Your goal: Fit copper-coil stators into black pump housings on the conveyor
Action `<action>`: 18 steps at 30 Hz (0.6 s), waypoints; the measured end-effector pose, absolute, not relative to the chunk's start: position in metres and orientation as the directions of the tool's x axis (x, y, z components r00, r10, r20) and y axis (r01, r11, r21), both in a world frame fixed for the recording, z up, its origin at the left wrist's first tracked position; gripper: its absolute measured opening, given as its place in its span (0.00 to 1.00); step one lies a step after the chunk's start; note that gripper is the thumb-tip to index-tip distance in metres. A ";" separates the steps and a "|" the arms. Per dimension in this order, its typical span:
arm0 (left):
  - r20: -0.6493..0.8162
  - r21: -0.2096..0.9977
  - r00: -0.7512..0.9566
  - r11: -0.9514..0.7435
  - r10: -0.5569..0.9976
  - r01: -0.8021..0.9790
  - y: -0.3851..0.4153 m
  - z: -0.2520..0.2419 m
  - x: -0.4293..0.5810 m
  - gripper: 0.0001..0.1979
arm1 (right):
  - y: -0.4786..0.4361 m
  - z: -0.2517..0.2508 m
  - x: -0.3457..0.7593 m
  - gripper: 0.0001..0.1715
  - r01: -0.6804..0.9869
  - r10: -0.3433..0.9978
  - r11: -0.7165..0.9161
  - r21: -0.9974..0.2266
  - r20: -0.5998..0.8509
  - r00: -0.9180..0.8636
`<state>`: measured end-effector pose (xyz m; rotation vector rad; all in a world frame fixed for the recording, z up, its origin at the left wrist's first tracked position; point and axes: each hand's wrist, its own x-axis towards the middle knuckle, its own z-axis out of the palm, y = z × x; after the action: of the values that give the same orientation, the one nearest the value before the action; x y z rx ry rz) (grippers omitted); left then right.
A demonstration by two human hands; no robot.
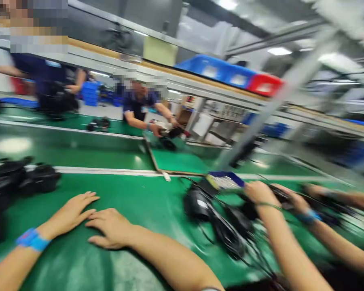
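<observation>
My left hand [71, 213], with a blue wristband [33, 239], lies over the green mat [139, 202] with its fingers stretched out. Close beside it is my right hand [112, 228], palm down with spread fingers and nothing in its grasp. The fingertips of the two hands are near each other; whether they touch is unclear. To the left of my hands is a blurred cluster of black devices [21, 178]. On the right lies a black power adapter [198, 204] with coiled black cable [227, 238].
At right, a co-worker's hands [262, 192] handle black cables near a blue tray [230, 176] of small parts. Another person [142, 107] works across the bench. Overhead, a shelf [121, 60] carries blue bins [215, 68] and a red bin [265, 83]. A slanted post [261, 109] rises at right.
</observation>
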<state>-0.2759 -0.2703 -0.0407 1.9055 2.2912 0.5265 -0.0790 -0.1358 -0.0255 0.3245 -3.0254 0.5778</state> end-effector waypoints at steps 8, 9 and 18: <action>0.027 0.374 -0.265 0.236 0.964 0.897 -0.265 -0.036 -0.269 0.28 | -0.118 -0.041 -0.072 0.31 -0.258 -0.198 0.839 -0.478 0.173 -0.965; 0.035 0.379 -0.250 0.219 0.968 0.899 -0.266 -0.037 -0.269 0.28 | -0.119 -0.041 -0.072 0.30 -0.254 -0.194 0.844 -0.472 0.173 -0.966; 0.080 0.341 -0.198 0.160 0.977 0.926 -0.270 -0.041 -0.279 0.31 | -0.114 -0.040 -0.076 0.26 -0.264 -0.208 0.859 -0.439 0.172 -0.963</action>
<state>-0.2786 -0.2696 -0.0412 1.8794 2.2664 0.4771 -0.0759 -0.1144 -0.0404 0.3712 -2.9136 0.7136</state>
